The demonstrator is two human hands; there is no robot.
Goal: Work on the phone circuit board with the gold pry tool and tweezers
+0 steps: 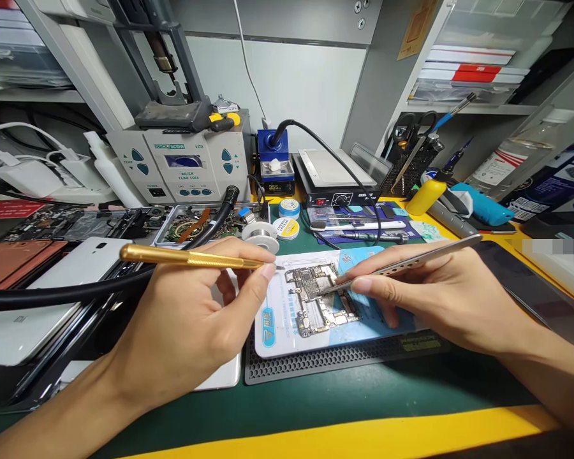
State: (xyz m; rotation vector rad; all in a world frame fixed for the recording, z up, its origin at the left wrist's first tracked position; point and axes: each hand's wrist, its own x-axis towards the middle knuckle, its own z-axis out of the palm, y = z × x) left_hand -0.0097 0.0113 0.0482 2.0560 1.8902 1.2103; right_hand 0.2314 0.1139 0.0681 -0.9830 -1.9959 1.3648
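Observation:
My left hand (191, 312) pinches a golden pen-shaped tool (172, 256), whose thin pointed tip is close to the upper left edge of a phone circuit board (309, 280). In my right hand (444, 296) is a pair of metal tweezers (406, 258) with holes along the side. The tweezers' tip points down at the middle of the board and seems to touch it. Under the board lies a white and blue printed pad (280, 343), on a dark honeycomb mat (296, 368). My right fingers rest over the pad's right side.
A thick black hose (76, 299) crosses on the left, by a white phone back cover (52, 299). Behind stand a soldering station (182, 166), a solder spool (261, 236), a heating plate (335, 172) and a toothbrush (363, 225). A yellow bottle (425, 197) stands right.

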